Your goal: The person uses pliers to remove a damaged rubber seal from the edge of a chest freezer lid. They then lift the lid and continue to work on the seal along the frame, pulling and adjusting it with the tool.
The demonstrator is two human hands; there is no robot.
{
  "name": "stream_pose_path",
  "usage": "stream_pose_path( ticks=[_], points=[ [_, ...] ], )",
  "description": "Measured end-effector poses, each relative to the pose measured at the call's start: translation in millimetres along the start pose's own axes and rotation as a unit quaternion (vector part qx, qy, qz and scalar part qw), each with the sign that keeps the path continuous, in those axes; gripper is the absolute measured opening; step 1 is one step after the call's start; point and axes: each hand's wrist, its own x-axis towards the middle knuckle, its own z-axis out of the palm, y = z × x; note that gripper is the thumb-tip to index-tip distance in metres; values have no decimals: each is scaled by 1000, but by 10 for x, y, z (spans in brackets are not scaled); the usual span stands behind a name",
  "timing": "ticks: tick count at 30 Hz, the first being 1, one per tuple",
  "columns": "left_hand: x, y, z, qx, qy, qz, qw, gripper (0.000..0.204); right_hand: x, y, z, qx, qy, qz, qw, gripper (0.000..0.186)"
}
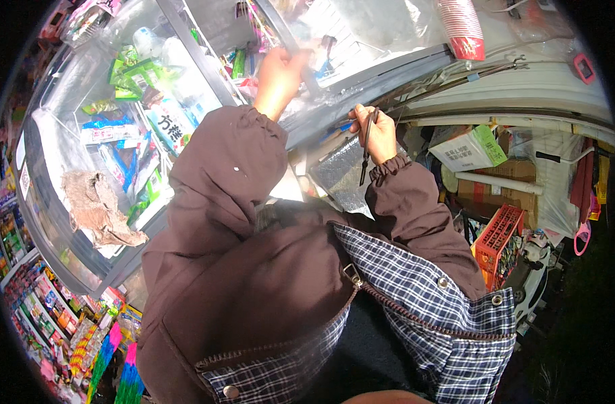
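My left hand (279, 79) reaches over the glass-topped freezer, its fingers curled at a grey frame (286, 28) of a sliding lid. Inside lie packaged ices (146, 84) in green, blue and white wrappers. My right hand (377, 135) is closed on a dark cord loop (365, 151) hanging downward, at the freezer's front edge. Just beyond it, a long thin metal rod (443, 87) with a pincer end runs up to the right; whether my fingers also hold it is unclear. A silvery insulated sheet (344, 178) lies below that hand.
A red cup stack (459, 30) stands at the top right. Crumpled brown cardboard (92, 202) lies on the freezer's left end. Below the counter at right are a white-green carton (465, 148), a white tube (497, 183) and a red crate (497, 242). Colourful packaged goods (45, 303) fill racks at lower left.
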Motion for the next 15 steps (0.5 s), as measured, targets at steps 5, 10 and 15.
stream_pose_path(
  ticks=[5, 10, 15],
  points=[
    [-10, 2, -30, -32, 5, 20, 999, 38, -76, -68, 19, 20, 22, -3, 1000, 28],
    [-67, 146, -54, -98, -12, 18, 995, 32, -58, -404, -212, 171, 90, -28, 981, 40],
    [-68, 243, -41, -185, -36, 14, 982, 29, 244, -640, -578, 435, 150, -120, 880, 46]
  ],
)
